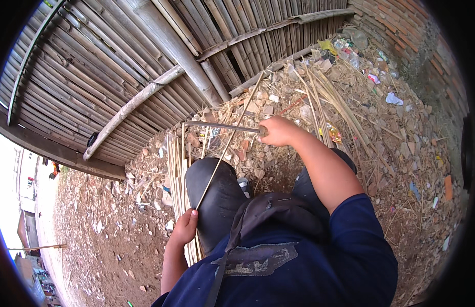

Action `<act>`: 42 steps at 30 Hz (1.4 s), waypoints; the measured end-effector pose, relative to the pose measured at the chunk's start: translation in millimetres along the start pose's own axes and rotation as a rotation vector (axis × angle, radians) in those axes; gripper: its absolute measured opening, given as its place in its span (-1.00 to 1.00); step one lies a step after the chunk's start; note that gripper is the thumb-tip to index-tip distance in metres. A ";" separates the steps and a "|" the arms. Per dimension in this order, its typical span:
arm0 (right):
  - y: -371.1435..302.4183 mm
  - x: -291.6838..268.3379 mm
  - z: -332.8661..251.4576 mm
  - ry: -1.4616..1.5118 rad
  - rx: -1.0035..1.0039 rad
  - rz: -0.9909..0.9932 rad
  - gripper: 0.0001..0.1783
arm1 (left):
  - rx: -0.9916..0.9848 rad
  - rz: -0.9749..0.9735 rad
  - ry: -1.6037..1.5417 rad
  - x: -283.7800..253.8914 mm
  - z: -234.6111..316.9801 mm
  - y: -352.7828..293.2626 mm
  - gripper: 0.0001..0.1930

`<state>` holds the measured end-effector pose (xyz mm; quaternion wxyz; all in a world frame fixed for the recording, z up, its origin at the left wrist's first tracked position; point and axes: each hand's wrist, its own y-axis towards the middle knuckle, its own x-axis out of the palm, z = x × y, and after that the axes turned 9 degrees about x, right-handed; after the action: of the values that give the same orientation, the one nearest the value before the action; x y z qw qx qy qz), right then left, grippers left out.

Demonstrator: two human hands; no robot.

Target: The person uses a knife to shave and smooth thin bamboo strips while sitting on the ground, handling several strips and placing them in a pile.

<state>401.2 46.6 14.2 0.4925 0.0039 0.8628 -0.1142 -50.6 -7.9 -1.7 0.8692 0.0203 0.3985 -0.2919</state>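
left hand (184, 227) clamped on strip (216, 169) | right hand (279, 130) clamped on knife (222, 126) | bag (273, 217): contents hidden

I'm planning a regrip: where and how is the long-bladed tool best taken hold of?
Probably by its handle, from the right: the right hand grips that end, while the long blade reaches left across the bamboo strip.

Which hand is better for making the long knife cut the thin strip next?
Probably the right hand: it already grips the long knife, whose blade crosses the thin strip in this view. The left hand is busy holding the strip lower down.
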 end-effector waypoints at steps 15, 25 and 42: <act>6.1 7.1 -2.7 0.014 0.109 -0.086 -0.63 | -0.003 0.043 0.158 2.7 19.4 -1.8 -0.58; 23.9 11.6 41.6 0.033 0.139 0.032 -0.63 | -0.043 0.039 0.095 5.1 18.8 3.9 -0.57; 19.2 10.3 24.6 0.014 0.135 0.057 -0.55 | -0.022 0.065 0.205 3.0 25.6 -0.1 -0.57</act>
<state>419.1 59.3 -10.3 0.4881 0.0624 0.8561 -0.1579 -31.7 -16.3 13.6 0.8331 0.0534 0.4875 -0.2557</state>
